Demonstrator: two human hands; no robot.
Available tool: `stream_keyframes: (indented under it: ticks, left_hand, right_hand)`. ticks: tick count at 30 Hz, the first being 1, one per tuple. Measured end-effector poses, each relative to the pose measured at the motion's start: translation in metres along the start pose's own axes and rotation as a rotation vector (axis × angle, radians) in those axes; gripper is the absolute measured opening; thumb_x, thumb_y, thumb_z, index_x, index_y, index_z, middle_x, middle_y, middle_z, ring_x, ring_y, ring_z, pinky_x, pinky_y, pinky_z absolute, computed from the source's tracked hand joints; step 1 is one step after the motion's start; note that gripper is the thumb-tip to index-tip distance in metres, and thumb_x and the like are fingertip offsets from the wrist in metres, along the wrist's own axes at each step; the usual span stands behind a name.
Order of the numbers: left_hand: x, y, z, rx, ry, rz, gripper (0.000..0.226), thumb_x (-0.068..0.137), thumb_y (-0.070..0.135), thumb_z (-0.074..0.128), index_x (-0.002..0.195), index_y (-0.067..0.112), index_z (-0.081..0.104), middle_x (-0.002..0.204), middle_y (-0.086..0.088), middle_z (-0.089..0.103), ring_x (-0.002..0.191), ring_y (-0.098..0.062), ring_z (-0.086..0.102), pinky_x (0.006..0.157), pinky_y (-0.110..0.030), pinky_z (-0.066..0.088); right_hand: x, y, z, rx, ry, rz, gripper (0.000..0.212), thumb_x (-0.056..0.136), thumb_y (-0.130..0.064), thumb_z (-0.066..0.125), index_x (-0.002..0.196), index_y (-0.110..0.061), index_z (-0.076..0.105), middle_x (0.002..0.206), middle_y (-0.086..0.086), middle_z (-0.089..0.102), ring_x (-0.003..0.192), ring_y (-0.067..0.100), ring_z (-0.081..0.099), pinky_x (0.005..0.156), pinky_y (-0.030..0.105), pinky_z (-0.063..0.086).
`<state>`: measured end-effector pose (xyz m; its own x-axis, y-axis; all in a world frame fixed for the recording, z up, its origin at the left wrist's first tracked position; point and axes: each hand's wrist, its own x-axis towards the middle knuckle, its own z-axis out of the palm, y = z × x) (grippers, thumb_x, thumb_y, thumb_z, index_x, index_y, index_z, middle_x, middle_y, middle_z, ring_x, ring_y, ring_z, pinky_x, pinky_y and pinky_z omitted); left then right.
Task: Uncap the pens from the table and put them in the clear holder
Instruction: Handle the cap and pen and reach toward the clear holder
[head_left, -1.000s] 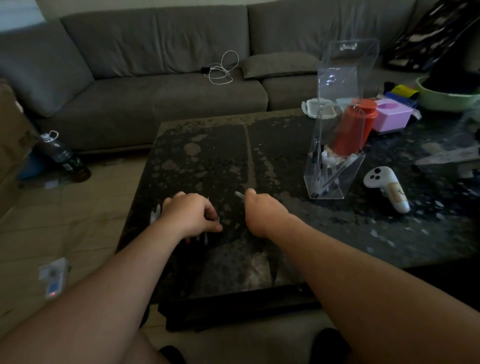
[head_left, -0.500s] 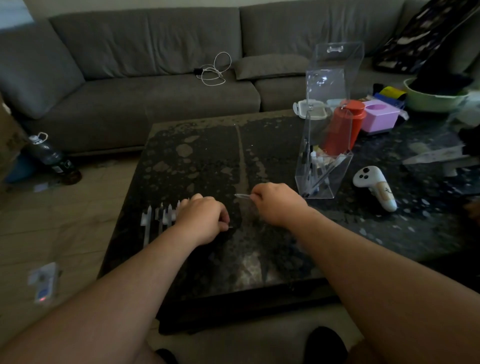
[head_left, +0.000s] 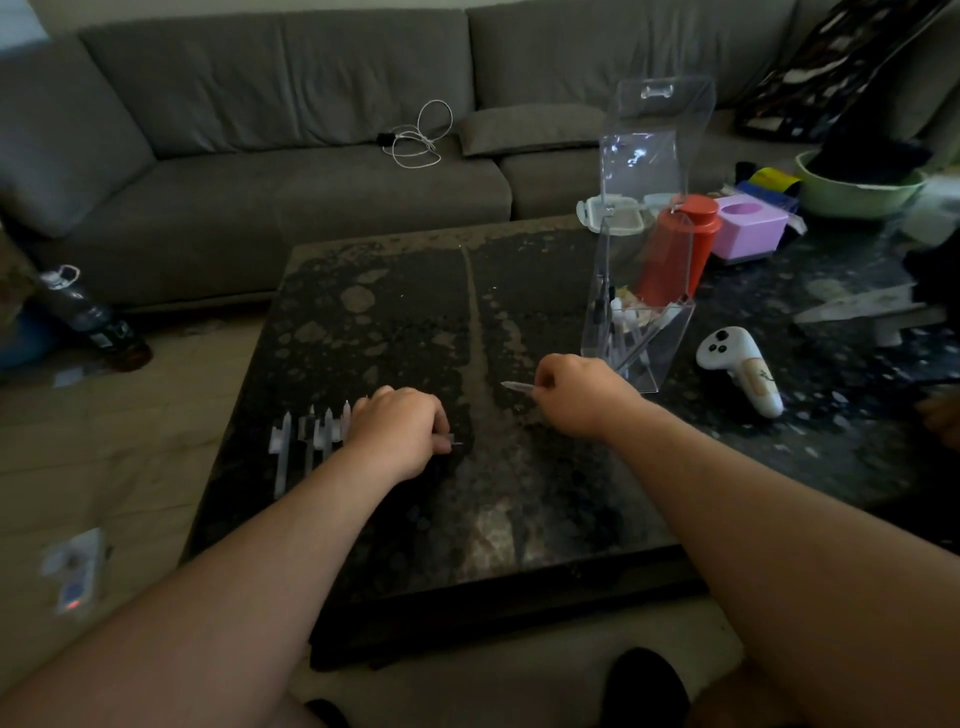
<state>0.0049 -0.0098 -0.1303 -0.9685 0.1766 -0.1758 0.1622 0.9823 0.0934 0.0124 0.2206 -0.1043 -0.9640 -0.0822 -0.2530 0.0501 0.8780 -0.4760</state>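
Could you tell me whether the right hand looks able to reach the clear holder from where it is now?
Probably yes: the right hand, gripping a clear cap, sits just beside the clear holder, with nothing between them.

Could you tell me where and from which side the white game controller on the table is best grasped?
Probably round its slim handle: the white game controller lies flat on the dark speckled table, handle pointing toward the near edge, so come from above with fingers across the handle.
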Motion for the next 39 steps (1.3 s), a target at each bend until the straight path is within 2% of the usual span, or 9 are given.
stream_keyframes:
  ticks: [5,10,14,19,24,27,31,35,39]
  left_hand:
    - [0.001,-0.004,0.001,-0.166,0.123,-0.029,0.007,0.1,0.046,0.064,0.106,0.042,0.064,0.105,0.011,0.065,0.107,-0.019,0.058,0.096,-0.044,0.047]
    - [-0.001,-0.002,-0.003,-0.382,0.262,-0.003,0.01,0.096,0.033,0.073,0.104,0.038,0.069,0.095,0.016,0.067,0.094,-0.009,0.064,0.088,-0.04,0.056]
    - [-0.003,0.001,-0.004,-0.427,0.326,0.048,0.014,0.093,0.031,0.077,0.095,0.04,0.067,0.089,0.014,0.066,0.084,-0.006,0.062,0.079,-0.037,0.055]
    - [-0.005,0.006,-0.005,-0.437,0.352,0.095,0.011,0.092,0.03,0.079,0.098,0.035,0.071,0.092,0.012,0.067,0.084,-0.007,0.061,0.078,-0.034,0.054]
    - [-0.01,0.009,-0.007,-0.459,0.333,0.11,0.011,0.095,0.033,0.076,0.103,0.037,0.071,0.091,0.018,0.066,0.083,0.001,0.059,0.07,-0.022,0.045]
    - [-0.01,0.009,-0.005,-0.611,0.311,0.079,0.014,0.097,0.031,0.074,0.108,0.04,0.074,0.095,0.022,0.068,0.088,0.005,0.059,0.073,-0.016,0.044]
    - [-0.007,0.003,-0.005,-0.723,0.303,0.034,0.017,0.095,0.032,0.077,0.112,0.037,0.078,0.097,0.021,0.072,0.096,0.002,0.066,0.091,-0.027,0.053]
    - [-0.01,0.002,-0.009,-0.611,0.296,0.039,0.005,0.097,0.04,0.072,0.1,0.042,0.076,0.092,0.022,0.07,0.089,0.001,0.062,0.079,-0.028,0.049]
    - [-0.011,0.003,-0.011,-0.593,0.337,0.045,0.01,0.095,0.034,0.076,0.09,0.042,0.076,0.084,0.022,0.07,0.083,0.002,0.062,0.076,-0.026,0.049]
  right_hand:
    - [0.0,-0.004,0.005,-0.049,0.085,-0.11,0.018,0.097,-0.051,0.064,0.101,-0.033,0.067,0.098,-0.006,0.066,0.092,0.016,0.062,0.081,0.039,0.055]
    - [-0.001,-0.012,0.008,-0.09,0.23,-0.215,0.021,0.09,-0.059,0.067,0.089,-0.039,0.064,0.09,-0.012,0.065,0.087,0.014,0.061,0.074,0.034,0.053]
    - [-0.002,-0.015,0.009,-0.097,0.274,-0.238,0.021,0.09,-0.058,0.068,0.089,-0.038,0.065,0.091,-0.01,0.066,0.089,0.016,0.061,0.072,0.032,0.05]
    - [-0.003,-0.015,0.01,-0.104,0.288,-0.249,0.018,0.092,-0.056,0.068,0.09,-0.038,0.065,0.091,-0.011,0.063,0.088,0.014,0.055,0.071,0.03,0.043]
    - [-0.003,-0.017,0.012,-0.098,0.295,-0.266,0.017,0.093,-0.053,0.068,0.093,-0.036,0.068,0.094,-0.008,0.068,0.091,0.016,0.061,0.076,0.034,0.052]
    - [-0.003,-0.018,0.012,-0.08,0.312,-0.302,0.015,0.093,-0.049,0.069,0.096,-0.034,0.07,0.093,-0.007,0.067,0.09,0.017,0.06,0.077,0.035,0.052]
    - [-0.004,-0.018,0.009,-0.087,0.37,-0.374,0.011,0.092,-0.039,0.073,0.098,-0.03,0.074,0.091,-0.008,0.062,0.088,0.016,0.059,0.075,0.034,0.05]
    - [-0.006,-0.021,0.008,-0.119,0.406,-0.409,0.01,0.091,-0.031,0.075,0.1,-0.026,0.076,0.092,-0.005,0.059,0.09,0.021,0.06,0.077,0.038,0.053]
    - [-0.008,-0.028,0.008,-0.149,0.418,-0.394,0.007,0.091,-0.032,0.074,0.097,-0.029,0.076,0.095,-0.006,0.058,0.091,0.023,0.061,0.075,0.04,0.053]
